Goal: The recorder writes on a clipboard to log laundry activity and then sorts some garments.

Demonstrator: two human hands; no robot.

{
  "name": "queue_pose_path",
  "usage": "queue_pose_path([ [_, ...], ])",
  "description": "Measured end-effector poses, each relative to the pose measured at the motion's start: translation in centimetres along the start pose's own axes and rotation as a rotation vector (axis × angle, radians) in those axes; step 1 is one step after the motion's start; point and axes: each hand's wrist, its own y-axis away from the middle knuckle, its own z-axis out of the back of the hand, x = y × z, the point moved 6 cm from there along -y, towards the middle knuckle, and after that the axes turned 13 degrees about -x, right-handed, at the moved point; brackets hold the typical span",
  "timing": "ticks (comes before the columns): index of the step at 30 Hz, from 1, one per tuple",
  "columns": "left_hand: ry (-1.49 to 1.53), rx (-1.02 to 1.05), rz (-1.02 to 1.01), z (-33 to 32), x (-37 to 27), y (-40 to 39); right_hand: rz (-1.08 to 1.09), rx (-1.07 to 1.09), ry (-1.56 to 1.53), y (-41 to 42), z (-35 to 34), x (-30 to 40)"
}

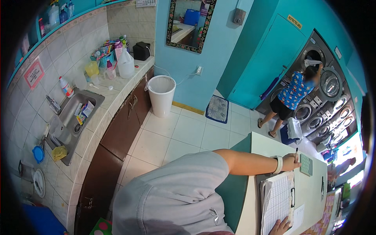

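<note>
My left hand [290, 163], with a pale-banded watch [278, 164] on the wrist, reaches across the desk. A pen [296, 153] sticks up from between its fingers. The fingertips are at the edge of a green calculator [306, 165]. Nearer to me lies a clipboard stack of gridded paper sheets [276, 194], with a dark metal clip [292, 197] along its far side. Resting on the lower part of the sheets is my right hand [280, 226], fingers spread, partly cut off by the picture's bottom edge. A loose white paper [299, 213] shows beside the clipboard.
The pale desk top [267, 147] also bears a dark pen-like item [322, 184]. Across the floor, a person [295, 88] stands at an open front-loading machine [314, 55], beside a laundry basket [286, 135]. Left are a steel sink [97, 100], a white bin [161, 97] and cabinets [120, 132].
</note>
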Motion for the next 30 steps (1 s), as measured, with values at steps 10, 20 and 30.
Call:
queue_pose_path([
  [10,0.011,0.012,0.049,-0.4,0.5,0.1,-0.026,-0.003,0.017,0.0,-0.3,-0.4],
  [20,0.013,-0.019,-0.003,-0.3,1.0,-0.5,0.005,-0.005,0.014,-0.6,-0.7,-0.4],
  [30,0.005,-0.019,0.004,-0.4,0.7,0.2,0.005,0.018,0.007,-0.3,-0.8,-1.0],
])
